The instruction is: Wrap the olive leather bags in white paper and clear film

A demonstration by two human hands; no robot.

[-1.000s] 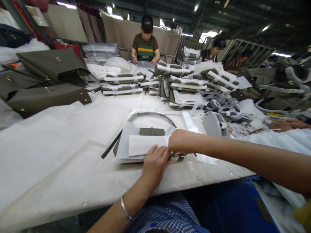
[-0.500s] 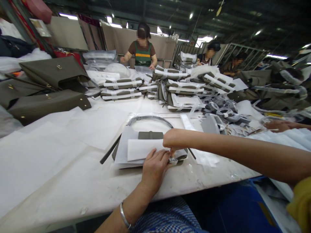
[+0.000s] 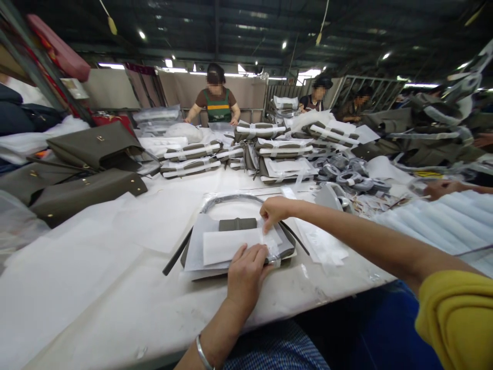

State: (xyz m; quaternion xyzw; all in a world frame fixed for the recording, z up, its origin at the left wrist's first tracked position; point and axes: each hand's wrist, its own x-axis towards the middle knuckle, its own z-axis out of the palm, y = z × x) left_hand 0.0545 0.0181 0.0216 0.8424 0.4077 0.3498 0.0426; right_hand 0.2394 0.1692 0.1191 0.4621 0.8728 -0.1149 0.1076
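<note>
A folded dark olive handbag [image 3: 238, 224] lies on the table, covered by a thin white paper sheet [image 3: 196, 234]. A white foam strip [image 3: 223, 246] runs across it. My left hand [image 3: 246, 267] lies with stretched fingers on the strip's lower right edge. Clear tape [image 3: 272, 247] stretches over the right end of the strip. At the upper end of this tape my right hand [image 3: 274, 211] is closed, thumb pointing down against it; the fingertips are partly hidden. The bag's wrapped handle [image 3: 227, 199] arches behind, and a dark strap [image 3: 177, 252] sticks out left.
Wrapped olive bags [image 3: 192, 159] are piled across the back. Unwrapped bags [image 3: 88, 190] stand left, beside white paper sheets [image 3: 96, 246]. Grey rolled straps [image 3: 346, 174] and white foam sheets [image 3: 442, 221] lie right. A co-worker [image 3: 217, 100] stands opposite; another person's hand [image 3: 442, 189] is far right.
My right hand has moved from the bag's near edge up and away across the foam strip, and the clear tape now spans there. My left hand stays on the strip. The view has tilted up.
</note>
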